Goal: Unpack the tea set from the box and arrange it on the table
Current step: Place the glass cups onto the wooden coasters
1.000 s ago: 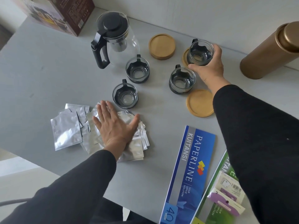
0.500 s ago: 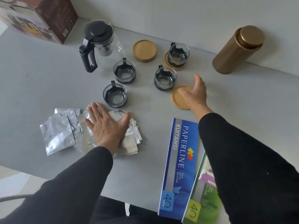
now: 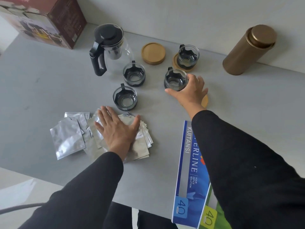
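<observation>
My right hand (image 3: 189, 92) curls around a small glass cup (image 3: 175, 79) with a black holder, thumb at its near side and fingers at its right. Just under that wrist a wooden coaster (image 3: 205, 101) shows only as a sliver. Another cup (image 3: 188, 57) stands on a coaster (image 3: 175, 62) further back. Two more cups (image 3: 134, 76) (image 3: 125, 98) sit bare on the grey table (image 3: 49, 90). A glass teapot (image 3: 113, 50) with a black lid and handle stands behind them, next to an empty coaster (image 3: 153, 53). My left hand (image 3: 117, 129) lies flat on silver foil packets (image 3: 67, 138).
The tea set box (image 3: 44, 22) stands at the back left. A gold canister (image 3: 249, 50) leans by the wall at the back right. A blue receipt book (image 3: 189, 171) and a green one (image 3: 212, 215) lie at the near table edge.
My right hand left the far cup on its coaster, passed over the near coaster, and now wraps the middle cup. My left hand stayed on the packets.
</observation>
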